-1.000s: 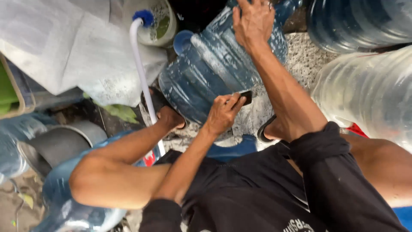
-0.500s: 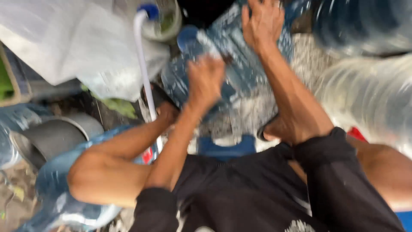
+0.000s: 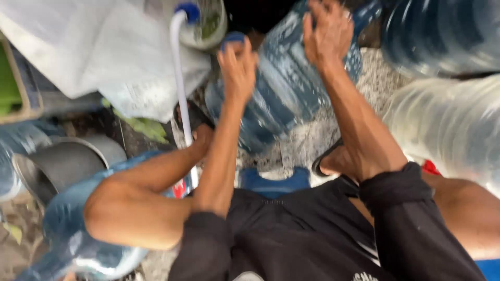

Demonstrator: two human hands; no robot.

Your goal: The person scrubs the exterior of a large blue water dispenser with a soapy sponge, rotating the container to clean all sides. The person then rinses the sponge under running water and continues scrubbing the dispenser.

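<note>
A person steadies a tilted blue water jug [image 3: 281, 99] at the upper centre of the frame, left hand [image 3: 238, 70] closed about its capped neck, right hand [image 3: 327, 34] spread flat on its side; a white hose [image 3: 179, 88] hangs at left. Handling appears under way, needing firm grip.

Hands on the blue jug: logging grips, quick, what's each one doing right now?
Left hand: fingers curled at the blue jug's neck end.
Right hand: spread flat on the jug's far side.
</note>
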